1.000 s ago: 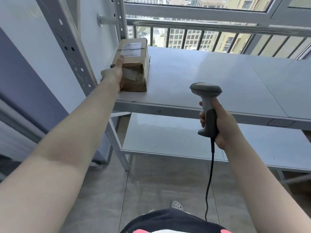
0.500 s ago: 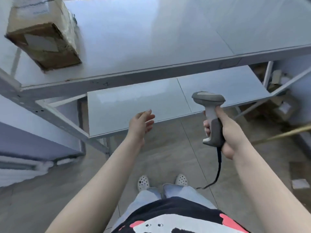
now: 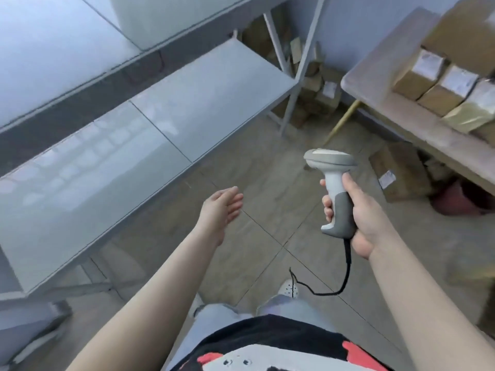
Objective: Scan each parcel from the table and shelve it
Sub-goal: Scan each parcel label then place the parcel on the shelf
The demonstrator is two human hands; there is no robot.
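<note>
Gripping scanner [image 3: 332, 188] in right hand [image 3: 360, 215]; left hand [image 3: 221, 210] empty.

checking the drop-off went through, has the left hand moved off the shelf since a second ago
Yes. The left hand gripped a parcel on the upper shelf; now it hangs open and empty over the floor, below and in front of the lower shelf edge.

No text can be read: the white labels [image 3: 429, 65] on the parcels [image 3: 439, 87] at the surface's [image 3: 396, 108] far right edge are too blurred.
</note>
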